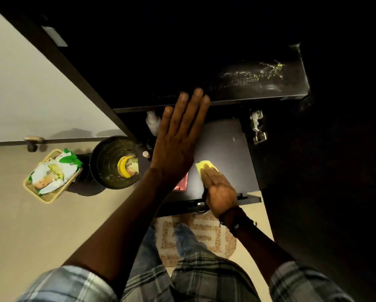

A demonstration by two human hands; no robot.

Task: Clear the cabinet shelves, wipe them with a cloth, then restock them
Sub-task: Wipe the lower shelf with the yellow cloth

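View from above my head, looking down into a dark open cabinet. My left hand [174,153], at centre frame, is stretched flat with the fingers [191,114] straight and held close together. Their tips touch the front edge of the upper shelf [248,83], which runs across the upper right of the frame and carries pale streaks of dust. My right hand [221,190], lower and right of centre, lies palm down with its fingers straight and pressed together on the yellow cloth [204,165]. The cloth sits flat on the lower shelf [224,144], and only its far end shows beyond my fingertips. A dark band [235,221] circles my right wrist.

A metal hinge [256,127] is fixed at the right side of the lower shelf. A white bottle [153,123] stands at the shelf's left rear, partly hidden behind my left hand, and a reddish packet [180,184] shows just under my left wrist. In the left of the frame, on the floor, a black bin [100,168] holds a banana peel [124,166]. Just beside it a tan basket [43,197] holds a white and green packet [54,173]. A patterned rug [206,236] lies below the cabinet, at lower centre.
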